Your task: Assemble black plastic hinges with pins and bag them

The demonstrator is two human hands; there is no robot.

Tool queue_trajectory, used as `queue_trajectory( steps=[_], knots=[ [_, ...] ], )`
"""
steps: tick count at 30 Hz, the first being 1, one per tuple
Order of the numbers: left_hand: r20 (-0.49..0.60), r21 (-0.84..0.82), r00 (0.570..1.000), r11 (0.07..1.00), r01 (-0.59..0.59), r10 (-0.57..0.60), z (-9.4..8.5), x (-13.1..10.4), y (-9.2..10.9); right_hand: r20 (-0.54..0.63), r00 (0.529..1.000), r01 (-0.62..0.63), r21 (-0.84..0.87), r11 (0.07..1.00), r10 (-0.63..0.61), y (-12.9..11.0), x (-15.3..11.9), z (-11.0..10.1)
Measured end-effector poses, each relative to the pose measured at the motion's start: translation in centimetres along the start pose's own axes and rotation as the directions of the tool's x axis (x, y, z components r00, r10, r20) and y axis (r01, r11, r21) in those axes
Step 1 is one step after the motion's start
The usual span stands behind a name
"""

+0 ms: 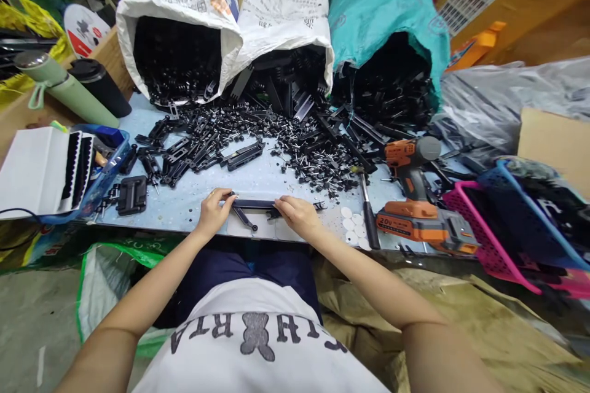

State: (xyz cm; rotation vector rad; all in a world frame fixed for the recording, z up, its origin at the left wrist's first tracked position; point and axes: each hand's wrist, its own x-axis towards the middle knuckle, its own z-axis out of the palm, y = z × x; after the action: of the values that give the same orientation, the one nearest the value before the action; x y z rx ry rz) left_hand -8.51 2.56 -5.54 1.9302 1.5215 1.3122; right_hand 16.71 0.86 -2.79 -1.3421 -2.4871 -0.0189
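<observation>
A long black bar-shaped part lies level between my hands near the table's front edge. The fingers of my left hand pinch its left end. My right hand grips it towards the right, and its far end sticks out past my fingers. A short black arm slants down from the bar's left part, with a round end. Behind my hands lie loose black parts and a heap of small screws and pieces.
An orange and black cordless drill and a hammer lie to the right, beside white round discs. Three sacks spill black parts at the back. Baskets stand left and right. A green bottle leans at the left.
</observation>
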Motion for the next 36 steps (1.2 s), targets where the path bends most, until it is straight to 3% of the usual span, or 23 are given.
queue_trajectory(
  steps=[8,14,20,25,27,29,33,36],
  knots=[
    [0.133,0.156,0.967,0.959,-0.238,0.218,-2.1,-0.1,0.4,-0.054,0.998,-0.034,0.021,0.999,0.035,0.2,-0.2,0.1],
    [0.304,0.348,0.896,0.837,-0.422,0.325,-1.7,-0.6,1.2,-0.020,1.000,0.014,0.057,0.998,-0.013,0.2,-0.2,-0.3],
    [0.364,0.317,0.866,0.829,-0.461,0.342,-1.7,0.2,0.0,-0.062,0.997,0.050,0.179,0.983,-0.039,0.4,-0.7,-0.9],
    [0.446,0.286,0.824,0.817,-0.500,0.349,-1.7,1.1,0.3,-0.068,0.994,0.100,0.289,0.952,-0.084,2.3,-1.5,0.5],
    [0.403,0.360,0.858,0.806,-0.470,0.320,-1.2,1.0,1.5,-0.065,0.994,0.107,0.319,0.942,-0.091,3.2,-1.9,1.7],
    [0.392,0.399,0.859,0.780,-0.482,0.329,-0.1,0.7,3.2,-0.084,0.993,0.101,0.313,0.944,-0.079,3.5,-2.4,2.9],
    [0.579,0.361,0.773,0.767,-0.530,0.261,3.5,0.0,6.0,-0.154,0.988,0.043,0.272,0.961,0.000,3.0,-3.1,4.4],
    [0.646,0.348,0.743,0.800,-0.489,0.173,5.5,-0.1,6.3,-0.161,0.987,0.060,0.225,0.973,-0.023,2.9,-3.1,4.3]
  ],
)
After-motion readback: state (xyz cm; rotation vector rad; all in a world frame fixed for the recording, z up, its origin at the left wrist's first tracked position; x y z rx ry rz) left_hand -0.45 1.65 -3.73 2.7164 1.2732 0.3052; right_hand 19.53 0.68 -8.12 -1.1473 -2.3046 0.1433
